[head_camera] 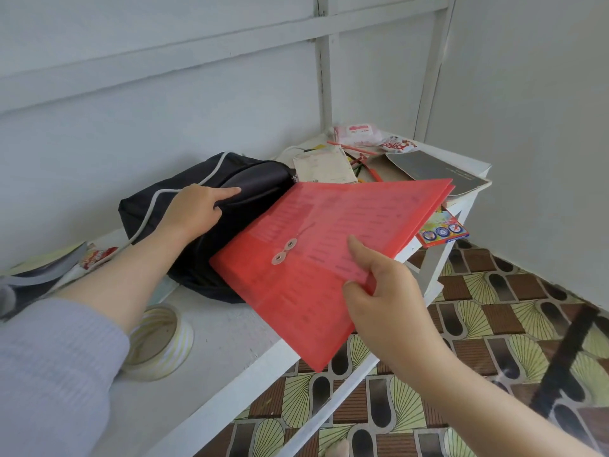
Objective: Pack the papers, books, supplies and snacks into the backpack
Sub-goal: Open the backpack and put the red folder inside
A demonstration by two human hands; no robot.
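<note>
L hand (pixel 197 206), centre-left, is gripping the black backpack (pixel 257 183) at the lip of its opening, index finger stretching along it, other fingers curling over the edge. R hand (pixel 385 291), lower right of centre, is pinching the red plastic folder (pixel 329 245), thumb on top, fingers underneath. Folder's far corner is meeting the bag's mouth; near corner is hanging past the white table (pixel 230 341) edge. Backpack is lying mid-frame on the table. Upper right: dark notebook (pixel 435 171), pink wipes pack (pixel 357 133), snack packet (pixel 398 145). Tape roll (pixel 161 341) is sitting lower left.
</note>
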